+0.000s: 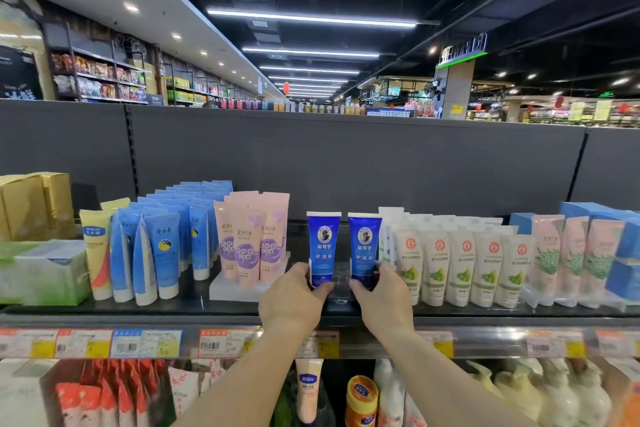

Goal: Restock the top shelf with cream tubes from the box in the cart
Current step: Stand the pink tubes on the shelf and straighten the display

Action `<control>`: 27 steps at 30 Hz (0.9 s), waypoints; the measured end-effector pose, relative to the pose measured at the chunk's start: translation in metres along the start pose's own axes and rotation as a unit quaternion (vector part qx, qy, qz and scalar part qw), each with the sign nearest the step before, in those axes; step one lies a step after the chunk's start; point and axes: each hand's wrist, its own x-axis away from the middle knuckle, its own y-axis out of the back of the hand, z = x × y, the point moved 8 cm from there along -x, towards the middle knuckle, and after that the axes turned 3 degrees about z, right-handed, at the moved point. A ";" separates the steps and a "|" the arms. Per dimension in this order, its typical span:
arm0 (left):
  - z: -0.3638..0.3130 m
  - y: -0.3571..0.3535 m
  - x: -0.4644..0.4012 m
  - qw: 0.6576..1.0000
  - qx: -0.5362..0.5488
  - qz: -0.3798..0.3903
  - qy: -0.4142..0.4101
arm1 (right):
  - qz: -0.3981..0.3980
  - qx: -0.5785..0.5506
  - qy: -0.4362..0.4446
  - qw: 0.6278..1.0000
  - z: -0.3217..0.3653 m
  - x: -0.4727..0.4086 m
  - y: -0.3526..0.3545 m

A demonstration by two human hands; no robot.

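Note:
Two dark blue cream tubes stand upright side by side in a gap on the top shelf (pixel 207 305). My left hand (pixel 294 298) grips the lower end of the left blue tube (pixel 322 243). My right hand (pixel 379 295) grips the lower end of the right blue tube (pixel 364 246). A clear plastic holder (pixel 339 284) shows between the two tubes. The box and the cart are out of view.
Pink-and-purple tubes (pixel 247 246) stand left of the gap, with light blue tubes (pixel 162 250) beyond them. White tubes with red emblems (pixel 460 263) fill the right side. Price tags (pixel 145 343) line the shelf edge. A lower shelf holds bottles and jars (pixel 362 399).

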 end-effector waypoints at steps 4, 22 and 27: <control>-0.002 0.001 -0.002 1.000 -0.003 0.018 0.002 | -0.001 0.006 -0.003 1.000 0.002 0.001 0.002; 0.013 0.029 0.015 0.996 0.060 -0.030 -0.060 | -0.011 0.025 -0.031 0.999 0.003 -0.005 0.000; 0.022 0.034 0.013 0.997 0.043 -0.031 -0.055 | -0.010 0.023 -0.033 0.999 0.004 -0.003 0.000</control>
